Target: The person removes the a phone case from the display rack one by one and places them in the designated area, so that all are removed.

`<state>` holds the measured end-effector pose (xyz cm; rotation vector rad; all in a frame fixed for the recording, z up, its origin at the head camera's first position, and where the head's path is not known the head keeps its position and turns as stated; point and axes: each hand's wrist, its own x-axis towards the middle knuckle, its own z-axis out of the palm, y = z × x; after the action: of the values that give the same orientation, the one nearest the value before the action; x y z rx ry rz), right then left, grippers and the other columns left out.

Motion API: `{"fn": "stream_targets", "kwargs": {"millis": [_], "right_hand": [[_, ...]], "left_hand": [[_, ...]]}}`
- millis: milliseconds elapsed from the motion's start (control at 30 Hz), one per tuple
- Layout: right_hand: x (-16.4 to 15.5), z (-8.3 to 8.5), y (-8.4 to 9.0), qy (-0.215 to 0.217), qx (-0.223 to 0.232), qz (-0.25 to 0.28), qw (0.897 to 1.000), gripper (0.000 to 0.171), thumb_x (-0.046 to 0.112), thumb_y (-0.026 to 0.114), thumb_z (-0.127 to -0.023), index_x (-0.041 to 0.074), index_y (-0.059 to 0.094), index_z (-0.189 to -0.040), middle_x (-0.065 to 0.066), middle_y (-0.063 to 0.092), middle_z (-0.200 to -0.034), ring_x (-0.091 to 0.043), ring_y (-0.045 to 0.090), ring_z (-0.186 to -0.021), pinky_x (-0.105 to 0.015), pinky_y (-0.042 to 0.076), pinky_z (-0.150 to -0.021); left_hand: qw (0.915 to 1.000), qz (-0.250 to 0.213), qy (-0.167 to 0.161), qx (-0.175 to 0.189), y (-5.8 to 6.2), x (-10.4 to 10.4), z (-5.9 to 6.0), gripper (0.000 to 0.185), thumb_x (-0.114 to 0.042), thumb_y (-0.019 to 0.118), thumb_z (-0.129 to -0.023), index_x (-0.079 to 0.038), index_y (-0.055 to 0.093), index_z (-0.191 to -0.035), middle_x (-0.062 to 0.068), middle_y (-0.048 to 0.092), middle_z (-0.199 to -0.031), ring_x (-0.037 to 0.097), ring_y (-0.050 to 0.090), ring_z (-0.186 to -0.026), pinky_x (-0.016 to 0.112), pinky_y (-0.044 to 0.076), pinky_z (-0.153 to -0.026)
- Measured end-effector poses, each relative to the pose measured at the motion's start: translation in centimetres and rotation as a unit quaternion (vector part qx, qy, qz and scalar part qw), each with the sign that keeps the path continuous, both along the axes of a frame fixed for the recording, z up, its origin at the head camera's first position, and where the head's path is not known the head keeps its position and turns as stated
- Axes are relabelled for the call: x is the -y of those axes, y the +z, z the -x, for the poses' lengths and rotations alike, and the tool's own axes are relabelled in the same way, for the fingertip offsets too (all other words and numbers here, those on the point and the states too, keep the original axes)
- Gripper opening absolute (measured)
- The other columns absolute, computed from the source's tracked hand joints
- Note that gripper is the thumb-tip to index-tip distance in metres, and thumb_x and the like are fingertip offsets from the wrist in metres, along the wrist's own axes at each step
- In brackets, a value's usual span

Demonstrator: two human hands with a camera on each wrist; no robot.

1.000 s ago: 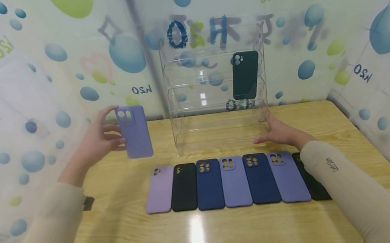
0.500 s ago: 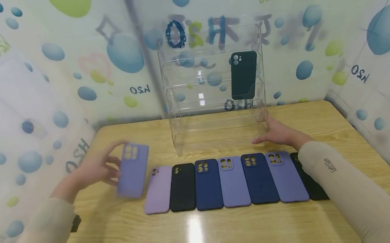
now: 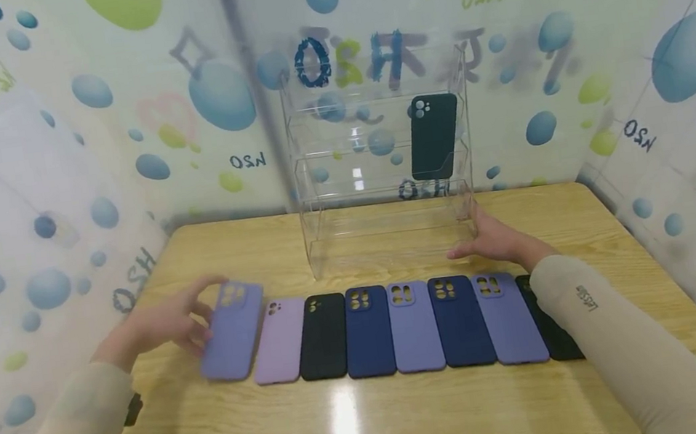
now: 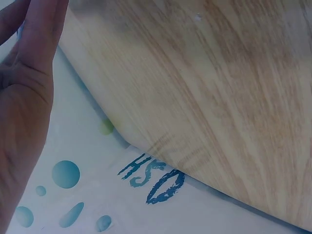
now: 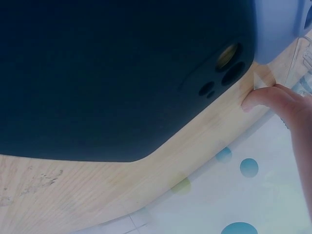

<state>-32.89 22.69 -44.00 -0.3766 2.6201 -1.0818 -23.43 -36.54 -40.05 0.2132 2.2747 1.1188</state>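
Observation:
At the left end of a row of phone cases, my left hand (image 3: 166,320) holds a purple phone case (image 3: 232,342) by its top and left edges, low over the table and tilted. In the left wrist view only part of that hand (image 4: 29,92) shows. My right hand (image 3: 496,236) grips the lower right corner of a clear acrylic display rack (image 3: 310,240), thumb in front, other fingers mostly hidden. A dark green phone case (image 3: 434,136) stands in the rack's right side. The right wrist view shows the thumb (image 5: 268,100) bent near the rack.
The row on the wooden table (image 3: 271,432) runs from a lilac case (image 3: 281,347) past a black case (image 3: 325,341), navy and purple ones, to a black case (image 3: 550,322) partly under the right sleeve. Patterned walls (image 3: 179,188) enclose the table's back and sides.
My left hand has lowered the purple phone case from beside the rack down to the left end of the row. The right hand has stayed at the rack's corner.

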Motion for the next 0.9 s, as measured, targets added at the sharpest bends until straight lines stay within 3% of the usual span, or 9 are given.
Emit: {"fn": "stream_targets", "kwargs": {"millis": [267, 533, 900], "right_hand": [[0.1, -0.2, 0.2, 0.002, -0.01, -0.015, 1.0, 0.13, 0.04, 0.079, -0.082, 0.035, -0.035, -0.146, -0.004, -0.027, -0.162, -0.038, -0.006, -0.152, -0.062, 0.007, -0.12], [0.2, -0.2, 0.2, -0.004, 0.0, -0.01, 1.0, 0.131, 0.041, 0.08, -0.081, 0.048, -0.038, -0.139, -0.004, -0.022, -0.164, -0.037, -0.003, -0.153, -0.064, 0.011, -0.119], [0.1, -0.3, 0.2, -0.001, 0.0, 0.0, 1.0, 0.133, 0.041, 0.08, -0.081, 0.038, -0.036, -0.145, -0.003, -0.024, -0.163, -0.036, -0.009, -0.152, -0.064, 0.005, -0.119]], "left_hand": [[0.9999, 0.006, 0.0, 0.016, -1.0, -0.1, -0.1, 0.102, 0.006, 0.064, -0.077, -0.022, 0.01, -0.158, 0.034, 0.054, -0.121, 0.031, 0.069, -0.09, 0.048, 0.06, -0.074], [0.9997, 0.011, 0.005, 0.023, -1.3, -0.3, -0.5, 0.103, 0.004, 0.066, -0.076, -0.018, 0.009, -0.159, 0.037, 0.053, -0.125, 0.031, 0.069, -0.092, 0.047, 0.06, -0.075], [0.9981, 0.056, 0.005, 0.026, -1.4, -0.6, 0.0, 0.096, 0.001, 0.071, -0.081, -0.015, 0.017, -0.158, 0.032, 0.059, -0.12, 0.028, 0.069, -0.096, 0.042, 0.061, -0.078]]}}
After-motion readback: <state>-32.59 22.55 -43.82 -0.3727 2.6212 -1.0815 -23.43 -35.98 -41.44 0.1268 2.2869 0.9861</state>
